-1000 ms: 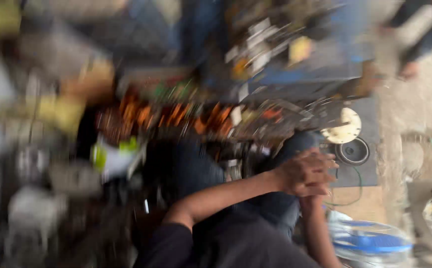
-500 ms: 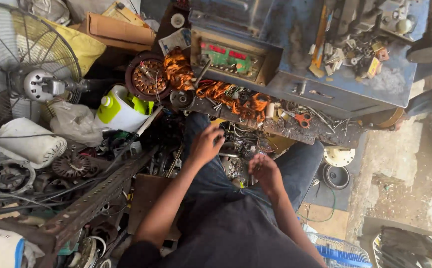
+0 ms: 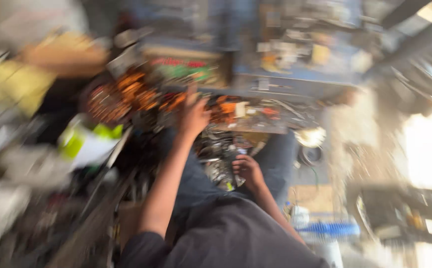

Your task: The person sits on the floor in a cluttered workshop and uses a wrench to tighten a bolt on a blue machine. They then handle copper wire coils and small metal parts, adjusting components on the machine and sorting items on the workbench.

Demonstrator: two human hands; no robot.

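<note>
The view is badly blurred by motion. My left hand [image 3: 193, 115] is stretched forward over a heap of copper-coloured windings [image 3: 136, 92] and small parts, just below a box-shaped device with a green and red panel [image 3: 183, 69]. My right hand [image 3: 248, 170] rests lower, near my lap, on a pile of dark metal parts [image 3: 221, 154]. The blur hides whether either hand holds anything.
A blue metal workbench [image 3: 295, 59] cluttered with small items runs across the top. A white and green container [image 3: 89, 141] lies at the left among scrap. A blue-rimmed bucket [image 3: 327, 231] sits at the lower right beside bright floor.
My left hand has reached further forward toward the windings. My right hand has stayed low near my lap. The camera has swung, blurring the view.
</note>
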